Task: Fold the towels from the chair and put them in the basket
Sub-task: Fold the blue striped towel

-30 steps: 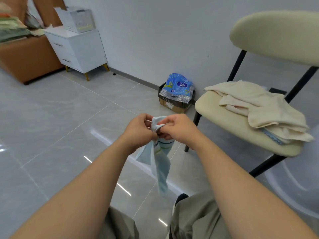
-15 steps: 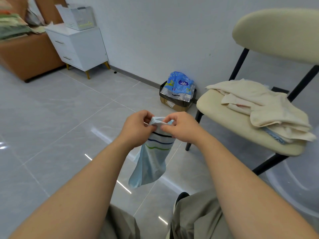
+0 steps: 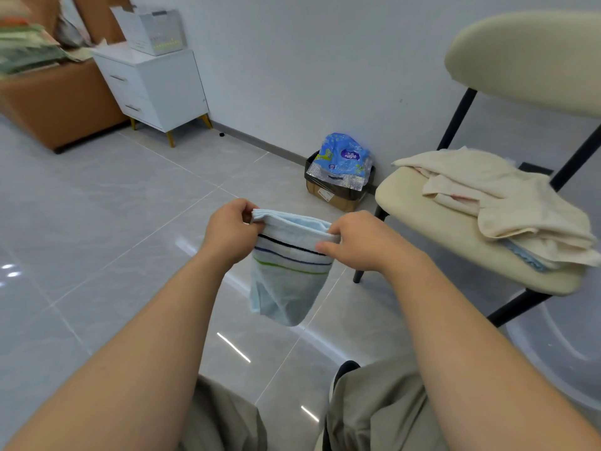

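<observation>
Blue towel [image 3: 289, 281]: left hand [image 3: 227, 234], right hand [image 3: 362, 247] pinch corners.

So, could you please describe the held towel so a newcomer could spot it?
Left of the cream chair, the left hand and right hand hold a towel by its top edge. Unlike the cream towels piled there, it is pale blue with black, blue and green stripes.
</observation>
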A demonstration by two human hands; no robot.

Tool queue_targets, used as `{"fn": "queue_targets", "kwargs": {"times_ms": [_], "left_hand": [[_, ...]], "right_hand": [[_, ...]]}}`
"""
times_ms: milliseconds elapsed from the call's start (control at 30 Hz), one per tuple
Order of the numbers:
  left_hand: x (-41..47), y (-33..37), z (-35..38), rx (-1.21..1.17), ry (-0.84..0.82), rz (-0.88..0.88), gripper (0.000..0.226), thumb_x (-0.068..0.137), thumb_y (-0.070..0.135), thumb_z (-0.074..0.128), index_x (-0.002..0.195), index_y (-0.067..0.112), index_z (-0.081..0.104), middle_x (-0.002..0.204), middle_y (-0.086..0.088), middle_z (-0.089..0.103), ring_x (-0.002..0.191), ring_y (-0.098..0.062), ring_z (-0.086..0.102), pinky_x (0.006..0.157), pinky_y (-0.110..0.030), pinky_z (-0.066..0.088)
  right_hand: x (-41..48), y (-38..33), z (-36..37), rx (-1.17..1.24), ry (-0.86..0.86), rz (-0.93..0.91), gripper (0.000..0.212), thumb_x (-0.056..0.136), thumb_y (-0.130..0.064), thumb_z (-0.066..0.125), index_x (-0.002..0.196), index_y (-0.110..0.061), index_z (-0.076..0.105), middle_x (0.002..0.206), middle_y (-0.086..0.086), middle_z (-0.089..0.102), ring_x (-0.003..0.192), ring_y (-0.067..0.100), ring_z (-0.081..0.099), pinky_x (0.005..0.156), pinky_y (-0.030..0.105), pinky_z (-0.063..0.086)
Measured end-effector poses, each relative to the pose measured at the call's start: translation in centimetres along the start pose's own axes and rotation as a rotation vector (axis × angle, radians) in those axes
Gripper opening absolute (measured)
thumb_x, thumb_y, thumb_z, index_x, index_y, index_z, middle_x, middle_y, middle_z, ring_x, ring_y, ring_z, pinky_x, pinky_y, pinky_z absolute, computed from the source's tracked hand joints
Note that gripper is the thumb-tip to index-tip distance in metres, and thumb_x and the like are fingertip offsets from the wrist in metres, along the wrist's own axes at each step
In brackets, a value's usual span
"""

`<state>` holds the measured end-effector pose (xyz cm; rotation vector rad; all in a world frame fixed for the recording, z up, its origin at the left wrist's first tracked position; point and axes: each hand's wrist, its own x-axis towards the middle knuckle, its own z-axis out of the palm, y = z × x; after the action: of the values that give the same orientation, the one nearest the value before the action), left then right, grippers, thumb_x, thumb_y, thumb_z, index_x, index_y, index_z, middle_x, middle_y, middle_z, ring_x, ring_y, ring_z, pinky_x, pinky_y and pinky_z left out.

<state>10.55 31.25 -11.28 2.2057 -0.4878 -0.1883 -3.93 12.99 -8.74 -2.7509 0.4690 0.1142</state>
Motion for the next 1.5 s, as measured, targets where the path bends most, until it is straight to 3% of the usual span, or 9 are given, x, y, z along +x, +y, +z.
{"fn": "queue_targets", "kwargs": {"times_ms": [167, 400, 533, 700, 800, 1000, 1267, 1367, 1500], "left_hand": [[0.1, -0.4, 0.3, 0.063, -0.032, -0.012, 0.008, 0.087, 0.012, 0.064, 0.093, 0.018, 0.063, 0.083, 0.003, 0.064, 0.077, -0.017, 0.058, 0.064, -0.029, 0.043], [-0.2, -0.1, 0.6, 0.072, -0.080, -0.009, 0.009, 0.087, 0.011, 0.063, 0.093, 0.019, 0.064, 0.084, 0.005, 0.064, 0.075, -0.013, 0.058, 0.059, -0.025, 0.042], [-0.3, 0.3, 1.0, 0.044, -0.129, 0.015, 0.010, 0.086, 0.013, 0.066, 0.094, 0.018, 0.066, 0.084, 0.000, 0.067, 0.081, -0.023, 0.064, 0.071, -0.034, 0.052], [-0.7, 0.7, 1.3, -0.003, -0.198, 0.056, 0.010, 0.086, 0.014, 0.068, 0.093, 0.020, 0.064, 0.082, -0.003, 0.067, 0.085, -0.026, 0.067, 0.080, -0.046, 0.059], [-1.2, 1.1, 1.6, 0.029, -0.256, 0.102, 0.010, 0.086, 0.013, 0.068, 0.094, 0.018, 0.065, 0.086, -0.006, 0.068, 0.084, -0.027, 0.067, 0.077, -0.045, 0.060], [-1.5, 1.4, 2.0, 0.018, -0.282, 0.100, 0.008, 0.090, 0.010, 0.066, 0.097, 0.013, 0.063, 0.091, -0.015, 0.067, 0.075, -0.025, 0.069, 0.067, -0.039, 0.062], [-1.5, 1.6, 2.4, -0.047, -0.281, 0.103, 0.010, 0.088, 0.008, 0.067, 0.097, 0.010, 0.064, 0.079, -0.005, 0.058, 0.071, -0.021, 0.066, 0.067, -0.039, 0.062], [-1.9, 1.9, 2.7, -0.091, -0.313, 0.124, 0.011, 0.087, 0.007, 0.068, 0.097, 0.008, 0.064, 0.083, -0.008, 0.061, 0.073, -0.024, 0.068, 0.063, -0.038, 0.063], [-2.1, 1.9, 2.9, -0.112, -0.338, 0.153, 0.010, 0.087, 0.006, 0.069, 0.095, 0.008, 0.064, 0.081, -0.010, 0.068, 0.067, -0.028, 0.072, 0.069, -0.043, 0.062]], "right_hand": [[-0.5, -0.3, -0.3, 0.242, -0.004, -0.065, 0.052, 0.088, -0.048, 0.068, 0.066, -0.001, 0.056, 0.058, 0.004, 0.038, 0.057, 0.015, 0.034, 0.055, 0.032, 0.029], [-0.2, -0.2, -0.7, 0.311, 0.007, 0.104, 0.069, 0.093, -0.062, 0.055, 0.051, -0.012, 0.030, 0.051, 0.002, 0.028, 0.050, 0.016, 0.032, 0.049, 0.029, 0.024], [1.3, 0.8, 0.4, 0.178, 0.155, 0.317, 0.045, 0.092, -0.043, 0.056, 0.062, -0.012, 0.043, 0.070, 0.008, 0.050, 0.067, 0.027, 0.048, 0.046, 0.027, 0.026], [1.9, 1.7, 1.0, 0.156, 0.064, 0.404, 0.017, 0.072, -0.025, 0.063, 0.071, -0.008, 0.059, 0.068, 0.007, 0.056, 0.056, 0.020, 0.052, 0.045, 0.023, 0.035], [2.7, 2.0, 1.9, 0.191, 0.066, 0.459, 0.025, 0.071, -0.022, 0.060, 0.090, -0.012, 0.072, 0.085, 0.008, 0.068, 0.073, 0.025, 0.067, 0.063, 0.029, 0.057], [3.6, 1.9, 2.1, 0.172, 0.174, 0.480, 0.020, 0.083, -0.022, 0.064, 0.100, -0.020, 0.074, 0.099, 0.004, 0.070, 0.084, 0.026, 0.065, 0.070, 0.031, 0.052], [1.2, 1.0, 0.5, 0.094, 0.144, 0.301, 0.029, 0.084, -0.006, 0.043, 0.104, -0.026, 0.051, 0.099, 0.002, 0.060, 0.086, 0.025, 0.054, 0.066, 0.034, 0.041], [1.0, 0.8, 0.3, -0.005, 0.037, 0.227, 0.043, 0.084, -0.013, 0.047, 0.122, -0.034, 0.052, 0.122, 0.000, 0.064, 0.104, 0.027, 0.058, 0.084, 0.039, 0.047], [0.6, -0.8, 0.5, 0.457, -0.082, -0.005, 0.058, 0.087, -0.014, 0.058, 0.141, -0.033, 0.050, 0.129, -0.003, 0.060, 0.105, 0.014, 0.061, 0.087, 0.024, 0.048]]}}
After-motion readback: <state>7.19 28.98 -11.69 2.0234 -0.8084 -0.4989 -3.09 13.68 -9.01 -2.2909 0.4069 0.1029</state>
